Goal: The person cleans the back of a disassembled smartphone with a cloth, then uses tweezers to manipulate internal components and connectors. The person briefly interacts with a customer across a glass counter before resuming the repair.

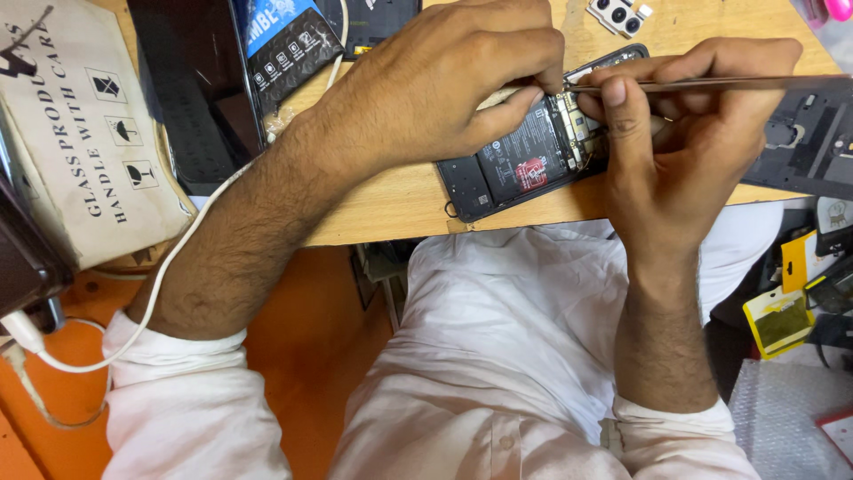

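At nine o'clock a beige printed pouch [84,133] lies on the wooden tabletop [391,200]. The left hand [435,89], fingers curled together, presses down on the opened phone [533,147] at centre. At three o'clock the right hand [675,133] pinches metal tweezers [711,84], their tip touching the phone's upper board.

The right hand [675,151] hides the opened phone's [524,160] upper end, and the tweezers' [711,84] tips are too small to make out.
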